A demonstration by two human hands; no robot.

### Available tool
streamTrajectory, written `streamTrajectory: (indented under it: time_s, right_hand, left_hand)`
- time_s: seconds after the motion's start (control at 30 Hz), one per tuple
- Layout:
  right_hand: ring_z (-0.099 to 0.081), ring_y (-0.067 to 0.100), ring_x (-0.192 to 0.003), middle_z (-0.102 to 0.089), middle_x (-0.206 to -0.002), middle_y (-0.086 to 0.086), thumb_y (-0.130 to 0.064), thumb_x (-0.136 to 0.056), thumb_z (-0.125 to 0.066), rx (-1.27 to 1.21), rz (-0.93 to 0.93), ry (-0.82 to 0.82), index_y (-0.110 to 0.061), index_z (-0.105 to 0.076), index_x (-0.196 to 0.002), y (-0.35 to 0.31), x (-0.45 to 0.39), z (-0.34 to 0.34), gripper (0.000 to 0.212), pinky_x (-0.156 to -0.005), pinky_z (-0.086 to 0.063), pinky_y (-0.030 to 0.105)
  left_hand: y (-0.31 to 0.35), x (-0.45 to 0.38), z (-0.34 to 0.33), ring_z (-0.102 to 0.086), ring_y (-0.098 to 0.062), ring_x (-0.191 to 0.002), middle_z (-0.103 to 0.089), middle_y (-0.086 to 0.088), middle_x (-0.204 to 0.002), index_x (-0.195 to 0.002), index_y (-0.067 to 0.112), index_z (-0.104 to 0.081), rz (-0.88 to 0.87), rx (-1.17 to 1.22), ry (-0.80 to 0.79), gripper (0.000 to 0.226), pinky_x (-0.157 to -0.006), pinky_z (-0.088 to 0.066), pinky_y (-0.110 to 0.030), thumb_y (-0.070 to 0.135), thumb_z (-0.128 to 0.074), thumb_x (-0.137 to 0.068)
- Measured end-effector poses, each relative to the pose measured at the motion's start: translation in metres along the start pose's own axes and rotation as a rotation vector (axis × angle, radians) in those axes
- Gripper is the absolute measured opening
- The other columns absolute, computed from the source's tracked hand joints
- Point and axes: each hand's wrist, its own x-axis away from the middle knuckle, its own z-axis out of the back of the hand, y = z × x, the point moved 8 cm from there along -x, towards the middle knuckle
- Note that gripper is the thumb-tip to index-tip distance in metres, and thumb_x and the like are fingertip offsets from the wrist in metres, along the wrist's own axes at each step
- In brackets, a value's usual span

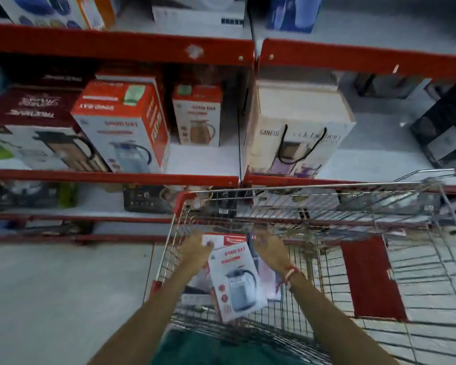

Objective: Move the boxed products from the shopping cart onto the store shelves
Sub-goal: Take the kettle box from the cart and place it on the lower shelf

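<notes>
So you've got the kettle box (pixel 234 277) down inside the shopping cart (pixel 313 191), near its left wall, long axis running away from you toward the shelf (pixel 203 159). Your left hand (pixel 195 252) and right hand (pixel 270 250) clamp its far end from either side, fingers curled on the edges. Both are equally near; I'd say lift straight up, then forward.

Grey floor (pixel 50 285) across the lower left of the frame. Green cloth (pixel 208 349) at the bottom centre, blurred. Black framed object (pixel 442 127) at the right edge, kind not clear. Dark crate (pixel 145 201) left of centre, low down.
</notes>
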Motion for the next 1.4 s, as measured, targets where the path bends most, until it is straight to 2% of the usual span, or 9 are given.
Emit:
streamTrajectory:
  time_s: [0.13,0.3,0.4,0.53,0.7,0.87,1.1,1.27,1.4]
  right_hand:
    - [-0.064,0.03,-0.095,-0.068,-0.1,0.015,-0.03,-0.082,-0.059,-0.158,-0.287,-0.276,0.001,-0.061,-0.103,0.08,0.003,-0.061,0.037,-0.089,-0.051,0.041]
    - [-0.062,0.027,-0.101,-0.067,-0.106,0.012,-0.024,-0.085,-0.058,-0.226,-0.364,-0.385,-0.008,-0.059,-0.112,0.096,0.019,-0.096,0.032,-0.087,-0.051,0.04]
    - [-0.063,0.027,-0.098,-0.067,-0.108,0.011,-0.022,-0.084,-0.062,-0.23,-0.375,-0.316,-0.011,-0.056,-0.114,0.098,0.02,-0.093,0.032,-0.086,-0.054,0.041]
    - [-0.062,0.026,-0.102,-0.064,-0.111,0.005,-0.013,-0.089,-0.056,-0.31,-0.282,-0.22,-0.019,-0.052,-0.121,0.056,0.034,-0.056,0.033,-0.088,-0.054,0.041]
    - [-0.063,0.021,-0.107,-0.061,-0.115,-0.006,-0.007,-0.093,-0.053,-0.448,-0.137,-0.193,-0.035,-0.05,-0.125,0.008,0.062,-0.014,0.043,-0.093,-0.055,0.047]
    - [-0.059,0.018,-0.112,-0.058,-0.125,-0.001,-0.007,-0.092,-0.056,-0.437,-0.056,-0.13,-0.031,-0.049,-0.133,-0.013,0.078,0.005,0.048,-0.093,-0.055,0.046]
    - [-0.062,0.021,-0.108,-0.06,-0.108,-0.017,-0.002,-0.089,-0.057,-0.368,0.02,-0.064,-0.036,-0.052,-0.113,-0.035,0.08,0.009,0.042,-0.092,-0.055,0.049]
    - [-0.063,0.012,-0.092,-0.063,-0.095,-0.014,-0.001,-0.081,-0.067,-0.269,0.113,0.141,-0.021,-0.05,-0.103,-0.063,0.075,0.027,0.034,-0.069,-0.052,0.019]
    - [-0.066,0.014,-0.082,-0.068,-0.09,-0.005,-0.007,-0.078,-0.071,-0.197,0.18,0.326,-0.022,-0.05,-0.093,-0.101,0.052,0.04,0.03,-0.066,-0.057,0.033]
  left_hand:
    - [-0.067,0.036,-0.061,-0.061,-0.012,-0.068,-0.067,-0.013,-0.105,-0.106,0.0,-0.057,0.326,0.096,-0.279,0.02,-0.037,-0.043,-0.012,0.009,-0.055,-0.088]
    - [-0.075,0.057,-0.087,-0.058,-0.021,-0.093,-0.06,-0.014,-0.123,-0.125,0.006,-0.047,0.376,0.215,-0.323,0.035,-0.051,-0.046,-0.017,0.009,-0.053,-0.091]
    - [-0.07,0.048,-0.074,-0.057,-0.011,-0.08,-0.061,-0.006,-0.111,-0.123,0.008,-0.049,0.328,0.244,-0.274,0.033,-0.054,-0.048,-0.022,0.006,-0.052,-0.09]
    - [-0.055,0.042,-0.035,-0.066,-0.024,-0.096,-0.068,-0.005,-0.113,-0.117,0.018,-0.056,0.236,0.229,-0.258,0.032,-0.077,-0.059,-0.046,0.011,-0.06,-0.086]
    - [-0.01,0.063,0.019,-0.064,-0.012,-0.088,-0.066,0.002,-0.107,-0.129,0.026,-0.05,0.07,0.314,-0.194,0.057,-0.072,-0.057,-0.033,0.004,-0.068,-0.08]
    - [0.003,0.083,0.047,-0.056,-0.023,-0.117,-0.062,-0.005,-0.125,-0.131,0.028,-0.049,0.026,0.333,-0.132,0.066,-0.095,-0.049,-0.055,0.006,-0.074,-0.074]
    - [0.015,0.088,0.061,-0.064,-0.02,-0.107,-0.065,-0.004,-0.122,-0.132,0.025,-0.049,-0.06,0.263,-0.039,0.068,-0.09,-0.052,-0.044,0.003,-0.074,-0.073]
    - [0.023,0.08,0.072,-0.065,-0.023,-0.105,-0.066,-0.006,-0.12,-0.126,0.012,-0.052,-0.157,0.229,0.147,0.057,-0.089,-0.056,-0.042,-0.005,-0.07,-0.075]
    - [0.041,0.058,0.098,-0.069,-0.022,-0.088,-0.071,-0.004,-0.099,-0.111,0.01,-0.051,-0.227,0.255,0.383,0.037,-0.076,-0.058,-0.035,0.002,-0.067,-0.079]
